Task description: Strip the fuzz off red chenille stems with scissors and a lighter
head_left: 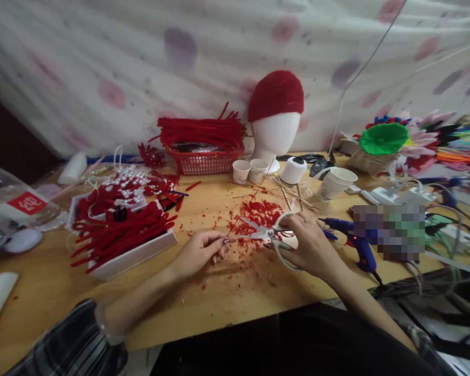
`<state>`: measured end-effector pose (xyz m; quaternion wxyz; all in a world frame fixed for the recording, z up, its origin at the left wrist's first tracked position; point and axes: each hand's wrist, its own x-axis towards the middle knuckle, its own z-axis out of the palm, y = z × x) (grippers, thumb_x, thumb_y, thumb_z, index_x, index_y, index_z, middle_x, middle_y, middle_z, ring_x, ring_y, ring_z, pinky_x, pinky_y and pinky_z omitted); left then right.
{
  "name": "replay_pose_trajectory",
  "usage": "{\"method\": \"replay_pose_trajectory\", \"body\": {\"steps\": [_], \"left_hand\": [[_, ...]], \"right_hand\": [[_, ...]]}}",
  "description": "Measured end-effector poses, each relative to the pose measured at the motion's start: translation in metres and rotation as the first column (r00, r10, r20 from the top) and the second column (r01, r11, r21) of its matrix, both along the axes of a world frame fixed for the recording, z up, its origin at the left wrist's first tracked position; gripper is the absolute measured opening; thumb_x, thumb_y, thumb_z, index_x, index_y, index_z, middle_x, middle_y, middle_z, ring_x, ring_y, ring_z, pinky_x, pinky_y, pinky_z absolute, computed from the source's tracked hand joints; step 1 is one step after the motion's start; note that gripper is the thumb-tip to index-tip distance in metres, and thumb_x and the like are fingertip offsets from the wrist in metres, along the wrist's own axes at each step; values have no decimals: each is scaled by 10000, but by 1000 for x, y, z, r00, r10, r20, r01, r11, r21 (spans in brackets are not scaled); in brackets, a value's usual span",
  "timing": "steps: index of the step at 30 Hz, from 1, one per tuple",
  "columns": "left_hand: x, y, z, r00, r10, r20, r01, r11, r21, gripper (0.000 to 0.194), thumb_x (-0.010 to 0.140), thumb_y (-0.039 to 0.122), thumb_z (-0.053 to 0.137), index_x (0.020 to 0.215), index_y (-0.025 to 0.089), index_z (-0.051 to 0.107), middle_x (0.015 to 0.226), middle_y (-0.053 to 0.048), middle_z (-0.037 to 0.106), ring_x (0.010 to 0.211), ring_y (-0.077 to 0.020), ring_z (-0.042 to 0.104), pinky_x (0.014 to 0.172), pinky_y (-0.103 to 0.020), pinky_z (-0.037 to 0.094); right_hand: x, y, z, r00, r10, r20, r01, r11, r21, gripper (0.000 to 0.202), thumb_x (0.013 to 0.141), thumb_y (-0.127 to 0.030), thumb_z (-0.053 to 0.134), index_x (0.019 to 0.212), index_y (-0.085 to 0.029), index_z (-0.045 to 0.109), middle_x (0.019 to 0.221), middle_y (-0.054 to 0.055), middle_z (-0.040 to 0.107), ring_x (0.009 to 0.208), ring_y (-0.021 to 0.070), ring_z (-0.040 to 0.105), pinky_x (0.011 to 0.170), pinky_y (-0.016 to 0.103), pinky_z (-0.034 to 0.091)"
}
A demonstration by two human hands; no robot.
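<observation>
My left hand (203, 251) is closed in a pinch on a thin dark wire (233, 226), which rises from the fingertips. Scissors with pale handles (271, 233) are in my right hand (313, 244), fingers through the loops. Their blades stand apart and point left, close to the wire; I cannot tell whether they touch it. Beneath and behind the blades, red fuzzy clippings (258, 213) lie scattered on the wooden table (227, 303).
At left, a white box (135, 257) holds red pipe cleaners (129, 230). Behind stand a red basket (207, 163), paper cups (241, 171) and a white foam head (278, 133) in a red cap. A blue glue gun (362, 250) lies right of my right hand, near cables.
</observation>
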<state>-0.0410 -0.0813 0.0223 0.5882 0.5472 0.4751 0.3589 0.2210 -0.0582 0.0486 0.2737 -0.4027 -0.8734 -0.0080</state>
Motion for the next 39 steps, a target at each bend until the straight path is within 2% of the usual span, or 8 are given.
{"method": "replay_pose_trajectory", "body": {"steps": [2,4,6,8,11,14,29,39], "left_hand": [[-6,-2,6,979,29,-202,3,988,157,223,828,324,565,872,181,730,640,-9,600,610,-136,517,599,-242,385],[-8,-2,10,963,28,-269,37,971,235,203,831,284,547,808,197,729,755,-39,673,749,-168,580,706,-262,411],[-8,-3,10,970,-34,-239,80,979,188,213,835,276,525,796,199,719,821,-43,695,793,-174,599,736,-269,418],[-7,-4,8,978,-113,-175,125,990,62,216,835,299,515,823,193,703,739,-17,660,678,-147,573,642,-248,413],[-6,-6,3,980,-187,-74,173,971,-164,197,820,335,531,909,194,634,544,70,468,453,-93,397,460,-213,311],[-6,-5,-2,972,-231,39,232,927,-295,159,826,347,526,897,206,537,510,104,381,403,-75,288,412,-203,222],[-9,6,4,956,-289,49,287,885,-367,174,819,373,540,778,205,519,520,72,425,432,-78,342,407,-187,280],[-11,8,6,944,-330,18,314,882,-351,124,754,313,582,767,190,588,576,49,456,493,-89,392,437,-194,276]], "right_hand": [[1,-1,1,999,20,38,-20,1000,-7,162,788,-208,606,891,-200,481,845,74,595,829,226,545,716,351,444],[3,-2,3,996,39,80,-40,999,10,193,769,-197,620,899,-205,477,845,68,594,834,228,544,712,354,451],[3,-2,5,987,58,153,-67,996,57,205,750,-166,610,904,-207,479,856,70,595,840,235,538,724,372,455],[2,-1,6,968,90,234,-115,989,97,208,741,-135,584,911,-202,485,881,81,597,846,243,531,744,394,458],[0,1,5,945,138,297,-178,978,110,199,744,-121,565,915,-191,492,889,93,597,841,248,530,762,405,458],[-1,4,1,938,156,311,-195,976,99,175,761,-154,577,909,-187,490,884,102,595,823,248,533,747,399,457],[6,12,-13,918,246,310,-194,963,-189,93,785,-217,589,861,-210,536,838,57,643,701,182,604,587,293,448],[10,11,-16,908,277,315,-225,955,-192,34,794,-223,572,793,-213,540,735,31,625,627,163,570,550,277,405]]}}
